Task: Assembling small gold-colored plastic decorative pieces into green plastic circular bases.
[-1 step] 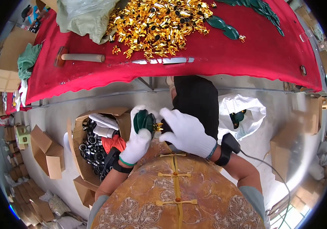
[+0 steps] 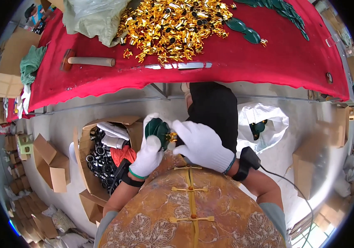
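Clutching green pieces (image 2: 156, 130) in left hand (image 2: 146, 159), holding half-curled right hand (image 2: 203, 144) beside their gold ends (image 2: 171, 137), leaving its grip unclear!

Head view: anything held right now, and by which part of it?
Left grip holds the dark green pieces by their rounded bodies; the gold ends face the right grip, whose contact cannot be told.

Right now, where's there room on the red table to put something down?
On the red cloth, between the green pieces and the small ring. Another strip lies just below the hammer. It's crowded around the gold pile and the bag.
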Action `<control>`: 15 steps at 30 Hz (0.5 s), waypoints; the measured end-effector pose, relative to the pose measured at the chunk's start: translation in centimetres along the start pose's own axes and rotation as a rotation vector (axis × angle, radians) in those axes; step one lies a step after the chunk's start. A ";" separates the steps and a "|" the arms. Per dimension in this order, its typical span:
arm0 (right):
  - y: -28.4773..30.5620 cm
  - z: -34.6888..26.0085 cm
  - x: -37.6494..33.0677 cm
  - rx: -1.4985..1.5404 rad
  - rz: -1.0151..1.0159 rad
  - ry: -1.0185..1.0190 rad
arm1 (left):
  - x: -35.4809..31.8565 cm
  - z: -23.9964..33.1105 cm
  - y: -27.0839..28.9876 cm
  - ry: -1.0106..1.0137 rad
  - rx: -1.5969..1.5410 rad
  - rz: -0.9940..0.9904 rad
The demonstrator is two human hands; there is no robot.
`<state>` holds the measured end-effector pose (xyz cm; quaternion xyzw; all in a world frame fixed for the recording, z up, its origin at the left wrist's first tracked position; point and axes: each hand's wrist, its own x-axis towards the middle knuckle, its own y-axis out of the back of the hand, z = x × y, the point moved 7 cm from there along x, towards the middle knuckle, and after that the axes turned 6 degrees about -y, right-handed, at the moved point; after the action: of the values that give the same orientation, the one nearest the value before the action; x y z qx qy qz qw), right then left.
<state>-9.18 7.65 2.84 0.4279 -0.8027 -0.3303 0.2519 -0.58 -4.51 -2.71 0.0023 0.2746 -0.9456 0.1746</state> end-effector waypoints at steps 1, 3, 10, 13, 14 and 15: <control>-0.4 -0.6 -0.5 -0.048 0.060 0.080 | -0.2 0.1 0.0 -0.004 0.003 0.004; -1.8 -0.7 -1.1 -0.040 0.083 0.106 | -0.8 -1.3 -0.9 0.229 -0.271 0.068; -2.3 -0.3 -1.2 0.300 -0.038 -0.128 | -0.6 -0.5 -0.4 -0.081 0.136 0.006; -4.5 2.9 -1.6 1.211 -0.265 -0.545 | -0.6 0.8 -1.4 -0.397 0.505 -0.148; -6.8 2.6 -3.0 1.861 -0.497 -0.893 | -0.5 2.4 -2.4 -0.597 0.799 -0.347; -6.9 2.9 -3.1 1.860 -0.493 -0.895 | -0.4 3.5 -4.2 -0.574 0.925 -0.419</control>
<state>-5.97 8.34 -4.59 0.4427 -0.6504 0.2445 -0.5668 -1.23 -2.91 2.50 -0.2324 -0.2305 -0.9444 0.0320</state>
